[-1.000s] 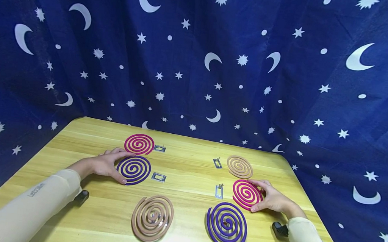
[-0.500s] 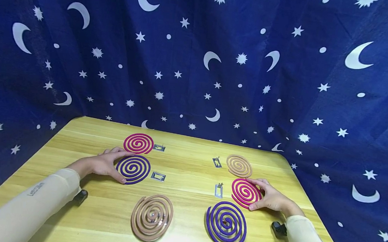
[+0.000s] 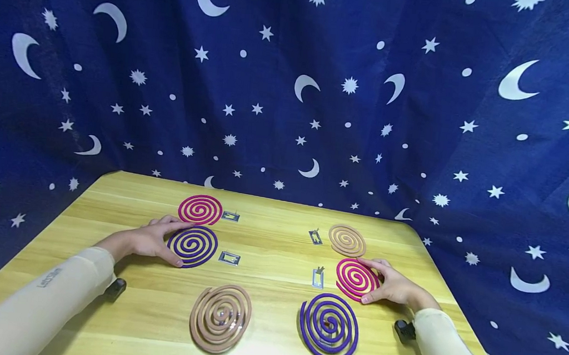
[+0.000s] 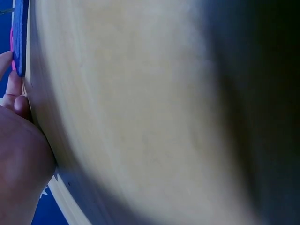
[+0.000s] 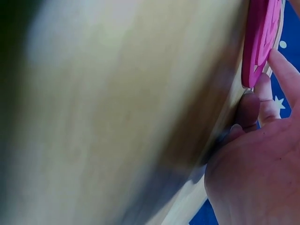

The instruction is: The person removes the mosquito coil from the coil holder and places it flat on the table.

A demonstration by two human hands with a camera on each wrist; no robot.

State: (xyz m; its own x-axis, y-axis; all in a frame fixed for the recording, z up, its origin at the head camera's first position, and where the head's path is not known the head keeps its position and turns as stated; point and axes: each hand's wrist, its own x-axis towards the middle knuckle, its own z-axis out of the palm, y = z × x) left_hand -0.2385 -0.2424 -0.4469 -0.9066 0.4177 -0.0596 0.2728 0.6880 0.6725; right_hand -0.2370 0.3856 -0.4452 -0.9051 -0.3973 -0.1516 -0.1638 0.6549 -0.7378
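Note:
My left hand [image 3: 154,238] spans the purple mosquito coil [image 3: 192,246] at the left, thumb at its near edge and fingers at its far edge. In the left wrist view that purple coil [image 4: 19,40] shows edge-on beside the fingers. At the right, my right hand [image 3: 396,285] holds a pink mosquito coil [image 3: 357,279] between thumb and fingers. The right wrist view shows the pink coil [image 5: 259,42] from the side, close over the wooden surface. Small metal coil stands, one [image 3: 229,258] beside the purple coil and another [image 3: 318,278] beside the pink one, lie on the table.
Behind lie another pink coil [image 3: 200,210] and a tan coil [image 3: 347,240], each beside a metal stand [image 3: 315,237]. Nearer, a brown coil [image 3: 198,318] and a purple coil [image 3: 352,330] sit over stands. A starry blue cloth [image 3: 266,159] borders the table [image 3: 162,324].
The head view has shifted slightly. My right hand and its pink coil have moved a little to the left and away. The left hand keeps its place at the purple coil.

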